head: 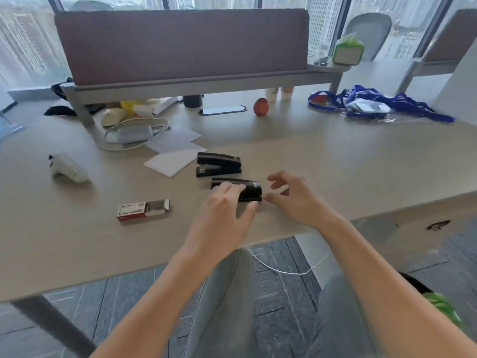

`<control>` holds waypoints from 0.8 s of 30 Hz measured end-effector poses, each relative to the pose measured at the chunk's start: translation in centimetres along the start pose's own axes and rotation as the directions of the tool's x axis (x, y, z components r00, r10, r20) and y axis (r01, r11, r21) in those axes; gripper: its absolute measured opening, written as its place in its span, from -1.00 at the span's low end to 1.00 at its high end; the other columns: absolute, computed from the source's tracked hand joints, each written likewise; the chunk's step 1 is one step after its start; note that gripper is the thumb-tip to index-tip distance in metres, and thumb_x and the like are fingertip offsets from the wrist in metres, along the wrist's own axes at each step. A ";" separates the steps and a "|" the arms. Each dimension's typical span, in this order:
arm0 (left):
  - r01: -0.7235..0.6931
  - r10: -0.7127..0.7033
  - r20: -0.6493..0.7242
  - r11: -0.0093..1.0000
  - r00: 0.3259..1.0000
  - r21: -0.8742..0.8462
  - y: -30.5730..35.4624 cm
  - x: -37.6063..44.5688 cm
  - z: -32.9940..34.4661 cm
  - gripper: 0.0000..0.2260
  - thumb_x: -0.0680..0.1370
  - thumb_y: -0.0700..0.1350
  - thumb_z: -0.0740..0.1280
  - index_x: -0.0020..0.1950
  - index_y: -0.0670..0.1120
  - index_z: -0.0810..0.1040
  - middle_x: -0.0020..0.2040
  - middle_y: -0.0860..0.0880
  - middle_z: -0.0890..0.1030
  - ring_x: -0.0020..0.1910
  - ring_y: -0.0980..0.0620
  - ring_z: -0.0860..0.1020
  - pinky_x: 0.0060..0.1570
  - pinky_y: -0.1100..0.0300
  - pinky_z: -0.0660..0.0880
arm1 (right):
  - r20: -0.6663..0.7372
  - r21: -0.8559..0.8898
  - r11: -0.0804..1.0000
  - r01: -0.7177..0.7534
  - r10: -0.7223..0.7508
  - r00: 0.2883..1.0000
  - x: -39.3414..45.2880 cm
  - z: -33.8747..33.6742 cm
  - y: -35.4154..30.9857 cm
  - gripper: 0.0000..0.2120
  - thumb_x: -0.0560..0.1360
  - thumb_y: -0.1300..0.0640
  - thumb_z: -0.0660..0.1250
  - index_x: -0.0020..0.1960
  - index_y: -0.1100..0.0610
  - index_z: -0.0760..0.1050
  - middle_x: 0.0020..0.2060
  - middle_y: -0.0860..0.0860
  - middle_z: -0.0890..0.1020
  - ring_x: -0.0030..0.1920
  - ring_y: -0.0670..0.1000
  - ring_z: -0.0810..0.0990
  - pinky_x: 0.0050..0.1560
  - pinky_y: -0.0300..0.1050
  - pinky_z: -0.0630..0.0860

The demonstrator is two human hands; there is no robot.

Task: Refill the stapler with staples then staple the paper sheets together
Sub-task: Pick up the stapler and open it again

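Both hands work at the near edge of the desk [335, 161]. From my remote view, my left hand [224, 213] lies over the near stapler [249, 188], fingers on its top and thumb curled along its near side, so the hand is closed around the stapler body. My right hand [294, 197] hovers just right of that stapler with fingers spread and curled, holding nothing; I cannot tell whether the thumb tip touches the stapler's right end. A second stapler [219, 164] sits closed just beyond the first, slightly to the left, apart from both hands. The paper sheets [171, 162] lie as a small white stack just left of the second stapler, with more loose sheets [175, 140] fanned out behind them. The staple box [143, 210] rests to the near left of the hands, well apart from them, its tray slid partly out toward the right; the contents are too blurred to make out. Farther left lies a white controller [68, 167]. At the far side I note a power adapter [134, 133] with a coiled white cable, an orange-red ball [261, 106], and a heap of blue straps [374, 104] at the far right.
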State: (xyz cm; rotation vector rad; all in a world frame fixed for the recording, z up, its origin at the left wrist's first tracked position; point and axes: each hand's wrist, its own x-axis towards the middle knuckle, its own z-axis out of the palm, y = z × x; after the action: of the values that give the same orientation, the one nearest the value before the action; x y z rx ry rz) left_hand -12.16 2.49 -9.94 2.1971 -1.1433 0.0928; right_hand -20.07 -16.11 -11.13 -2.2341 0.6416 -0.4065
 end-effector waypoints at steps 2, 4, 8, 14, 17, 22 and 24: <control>0.037 -0.038 -0.056 0.999 0.998 -0.029 -2.3 0.7 -0.8 -0.63 0.61 0.02 0.28 0.37 -0.10 0.51 0.22 0.00 0.58 0.20 0.02 0.53 0.21 0.15 0.46 | 0.041 -0.012 1.000 0.018 -0.018 0.999 1.4 2.2 -1.3 -0.63 0.51 0.06 0.49 0.30 0.04 0.55 0.06 -0.03 0.63 -0.17 -0.07 0.59 -0.06 -0.10 0.50; 0.050 -0.054 -0.112 0.998 0.992 -0.039 -4.1 1.3 -1.5 -0.65 0.61 -0.05 0.30 0.37 -0.12 0.51 0.23 -0.01 0.56 0.18 0.02 0.53 0.16 0.24 0.40 | 0.013 0.001 0.998 0.056 -0.056 0.998 2.7 4.0 -2.2 -0.75 0.52 0.09 0.48 0.18 -0.01 0.58 0.01 -0.02 0.66 -0.19 -0.03 0.59 -0.11 -0.12 0.47; 0.048 -0.042 -0.157 0.998 0.987 0.034 -6.9 2.8 -2.1 -0.63 0.57 -0.13 0.34 0.37 -0.14 0.49 0.28 -0.05 0.48 0.30 -0.06 0.41 0.20 0.08 0.45 | 0.043 0.011 0.997 0.077 -0.077 0.996 4.7 6.0 -4.3 -0.79 0.52 0.17 0.47 0.11 -0.05 0.60 -0.11 -0.09 0.65 -0.23 -0.07 0.58 -0.16 -0.15 0.45; -0.006 0.027 -0.079 0.967 0.997 0.256 -9.4 4.6 -1.5 -0.58 0.50 -0.19 0.37 0.36 -0.15 0.51 0.32 -0.12 0.50 0.32 -0.16 0.44 0.30 -0.04 0.36 | -0.079 -0.004 0.997 0.083 -0.084 0.993 7.4 6.6 -5.8 -0.81 0.54 0.22 0.42 0.14 0.09 0.67 0.00 -0.01 0.71 -0.18 -0.17 0.59 -0.18 -0.54 0.38; 0.011 0.019 -0.111 0.963 0.994 0.268 -9.6 5.2 -1.5 -0.64 0.50 -0.22 0.35 0.31 -0.10 0.56 0.26 -0.09 0.54 0.27 -0.15 0.47 0.21 -0.05 0.42 | -0.206 -0.118 0.991 0.066 -0.089 0.974 9.1 6.5 -5.6 -0.77 0.53 0.19 0.39 0.14 -0.01 0.64 0.06 -0.07 0.65 -0.19 -0.19 0.56 -0.23 -0.55 0.31; 0.036 0.000 -0.144 0.969 0.990 0.246 -9.8 5.9 -1.6 -0.73 0.49 -0.24 0.38 0.19 -0.08 0.60 0.15 -0.06 0.57 0.13 -0.14 0.49 -0.02 -0.02 0.53 | 0.077 -0.190 0.958 0.212 -0.201 0.977 12.0 6.1 -5.6 -0.62 0.55 0.22 0.37 0.35 0.01 0.59 0.16 -0.02 0.59 0.04 -0.01 0.52 0.09 -0.18 0.38; 0.057 -0.020 -0.167 0.974 0.986 0.221 -9.9 6.5 -1.5 -0.79 0.50 -0.23 0.40 0.12 -0.08 0.61 0.09 -0.03 0.57 0.08 -0.12 0.51 -0.14 0.01 0.55 | 0.124 -0.207 0.946 0.249 -0.227 0.966 12.7 6.2 -5.0 -0.65 0.55 0.25 0.34 0.31 0.03 0.60 0.14 0.03 0.63 0.16 0.08 0.54 0.18 -0.08 0.40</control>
State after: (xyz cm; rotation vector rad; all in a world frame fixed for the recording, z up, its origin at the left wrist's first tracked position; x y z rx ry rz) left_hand -0.41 2.79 -11.64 2.3573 -1.0402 0.3972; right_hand -5.10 -16.66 -10.39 -2.5391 0.3792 -0.3548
